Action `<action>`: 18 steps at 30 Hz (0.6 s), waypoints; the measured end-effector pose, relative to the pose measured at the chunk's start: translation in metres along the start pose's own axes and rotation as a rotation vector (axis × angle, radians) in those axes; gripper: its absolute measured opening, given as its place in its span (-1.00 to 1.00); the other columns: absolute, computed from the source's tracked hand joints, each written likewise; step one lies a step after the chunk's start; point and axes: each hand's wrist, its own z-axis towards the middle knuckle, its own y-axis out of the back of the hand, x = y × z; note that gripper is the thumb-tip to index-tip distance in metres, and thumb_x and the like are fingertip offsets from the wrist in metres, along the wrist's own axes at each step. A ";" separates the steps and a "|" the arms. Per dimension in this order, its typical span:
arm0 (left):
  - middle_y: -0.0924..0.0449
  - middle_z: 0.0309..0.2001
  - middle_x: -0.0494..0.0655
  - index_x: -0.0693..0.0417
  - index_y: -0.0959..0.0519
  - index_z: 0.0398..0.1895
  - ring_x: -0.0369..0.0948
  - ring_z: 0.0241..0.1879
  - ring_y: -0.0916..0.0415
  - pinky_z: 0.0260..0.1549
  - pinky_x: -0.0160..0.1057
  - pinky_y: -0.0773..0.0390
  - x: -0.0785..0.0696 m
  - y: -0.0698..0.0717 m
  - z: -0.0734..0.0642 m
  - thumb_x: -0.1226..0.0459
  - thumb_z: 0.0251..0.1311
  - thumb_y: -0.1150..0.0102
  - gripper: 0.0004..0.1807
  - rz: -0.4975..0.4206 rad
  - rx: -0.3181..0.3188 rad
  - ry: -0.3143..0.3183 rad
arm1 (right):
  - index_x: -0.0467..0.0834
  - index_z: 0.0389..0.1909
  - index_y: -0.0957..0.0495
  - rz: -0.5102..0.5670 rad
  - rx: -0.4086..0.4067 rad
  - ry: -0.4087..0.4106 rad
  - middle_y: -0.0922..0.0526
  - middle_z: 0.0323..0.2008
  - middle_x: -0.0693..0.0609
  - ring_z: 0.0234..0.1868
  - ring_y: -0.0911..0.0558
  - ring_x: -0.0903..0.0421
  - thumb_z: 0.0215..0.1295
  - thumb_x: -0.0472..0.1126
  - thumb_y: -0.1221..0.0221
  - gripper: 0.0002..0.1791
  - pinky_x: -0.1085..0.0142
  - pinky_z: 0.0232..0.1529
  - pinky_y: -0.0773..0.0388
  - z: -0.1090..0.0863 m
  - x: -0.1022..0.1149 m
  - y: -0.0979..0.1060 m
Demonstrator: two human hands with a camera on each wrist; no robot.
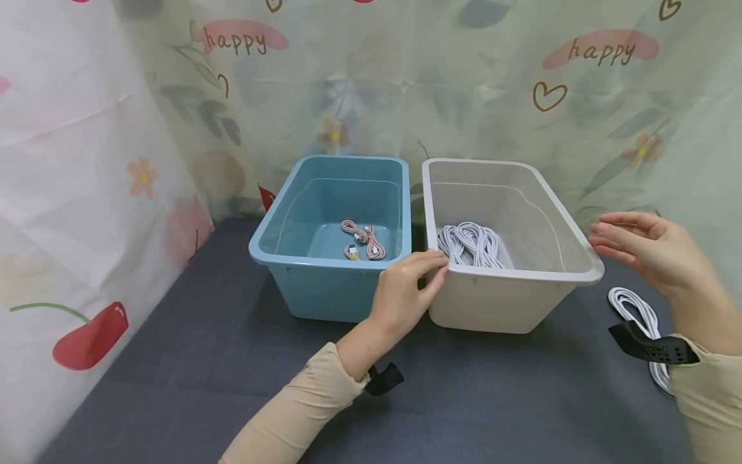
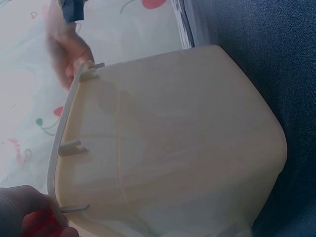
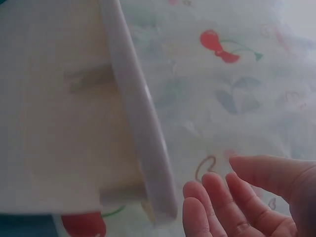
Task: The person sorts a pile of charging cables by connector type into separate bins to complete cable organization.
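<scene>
My left hand (image 1: 410, 287) pinches the front left corner of the rim of a light grey-beige plastic bin (image 1: 498, 303). In the left wrist view, the thumb and fingers of that hand (image 2: 29, 210) sit on both sides of the bin's rim. Several coiled white cables (image 1: 472, 245) lie inside this bin. Just off the right rim is my right hand (image 1: 655, 248), fingers loosely extended and holding nothing. The right wrist view shows a gap between its fingertips (image 3: 196, 210) and the bin's edge (image 3: 148, 113).
Left of the pale bin stands a blue bin (image 1: 324, 293) with small pinkish-brown cables (image 1: 368, 240) inside. Another coiled white cable (image 1: 632, 303) lies on the dark tablecloth (image 1: 191, 367) at the right, partly behind the right wrist's black strap (image 1: 655, 345). A printed curtain (image 1: 371, 77) hangs behind.
</scene>
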 end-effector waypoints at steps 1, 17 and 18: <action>-0.67 -0.05 -0.08 0.06 -0.68 -0.14 -0.23 0.04 -0.59 -0.05 -0.31 -0.60 0.000 0.000 0.000 0.27 0.19 -0.18 -0.80 0.000 -0.002 -0.001 | -0.03 -0.23 -0.59 -0.006 -0.020 0.004 -0.73 -0.34 0.17 -0.32 -0.71 0.25 0.30 -0.40 -0.04 -0.76 0.49 -0.31 -0.62 -0.003 -0.002 0.003; -0.67 -0.03 -0.08 0.06 -0.67 -0.12 -0.24 0.06 -0.58 -0.02 -0.32 -0.58 0.000 0.000 0.001 0.28 0.19 -0.18 -0.78 -0.006 0.005 0.002 | 0.02 -0.21 -0.58 0.000 -0.130 0.024 -0.72 -0.36 0.25 -0.38 -0.71 0.30 0.32 -0.41 -0.01 -0.72 0.50 -0.42 -0.62 -0.021 -0.090 0.110; -0.67 -0.03 -0.08 0.06 -0.67 -0.12 -0.24 0.06 -0.58 -0.02 -0.32 -0.58 0.000 -0.001 0.001 0.28 0.19 -0.18 -0.78 -0.005 0.006 0.002 | 0.02 -0.18 -0.58 -0.004 -0.133 0.015 -0.72 -0.34 0.24 -0.37 -0.71 0.29 0.32 -0.42 -0.01 -0.70 0.49 -0.41 -0.62 -0.018 -0.104 0.129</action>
